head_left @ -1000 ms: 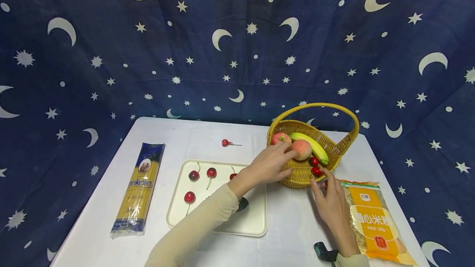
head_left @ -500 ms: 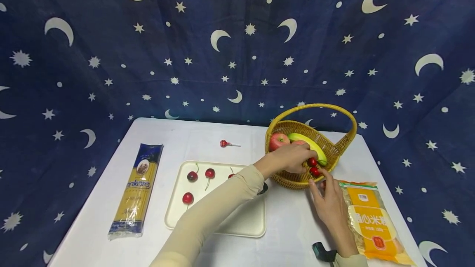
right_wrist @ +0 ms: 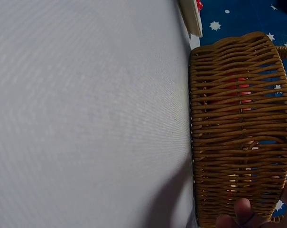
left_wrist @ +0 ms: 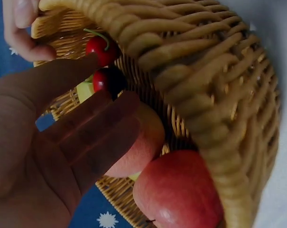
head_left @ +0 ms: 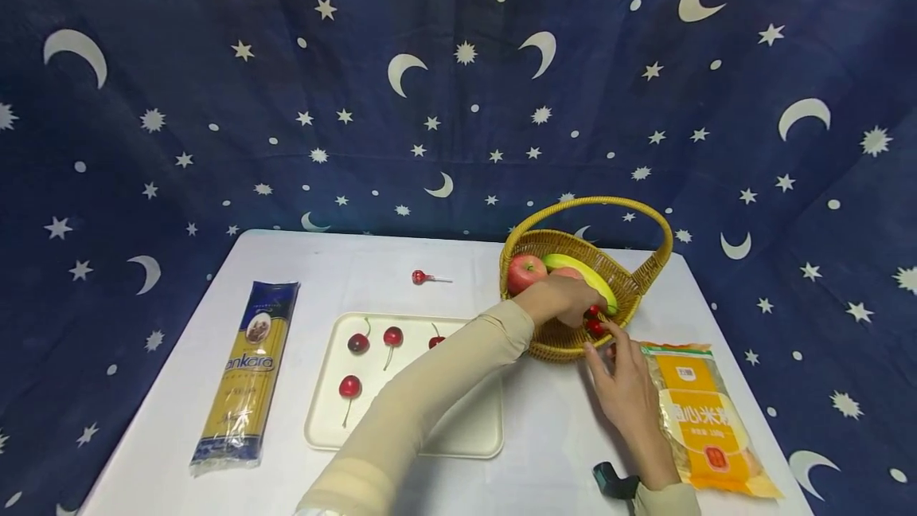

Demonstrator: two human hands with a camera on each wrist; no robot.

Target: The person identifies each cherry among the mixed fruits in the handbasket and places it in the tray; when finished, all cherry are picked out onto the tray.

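Note:
My left hand (head_left: pixel 566 302) reaches into the wicker basket (head_left: pixel 555 352) from its left side. In the left wrist view, its thumb and extended fingers lie on either side of a cherry (left_wrist: pixel 101 79); whether they press it is unclear. A second cherry (left_wrist: pixel 103 50) with a green stem sits right by the thumb tip. Also in the basket are a red apple (head_left: pixel 525 271), a peach (left_wrist: pixel 148 137) partly behind the left hand, and a banana (head_left: pixel 593 279). My right hand (head_left: pixel 626 388) holds the basket's front right rim, with fingertips against the weave in the right wrist view.
A cream tray (head_left: pixel 473 440) with several stemmed cherries lies left of the basket, partly under the left sleeve. Behind it is a lollipop (head_left: pixel 423 277). A pasta packet (head_left: pixel 247 377) lies far left, an orange food bag (head_left: pixel 705 420) right. The basket handle (head_left: pixel 605 201) arches above the fruit.
My left hand has moved right and deeper into the basket, from beside the apple and peach to the cherries. My right hand stays at the rim. The head view has shifted slightly.

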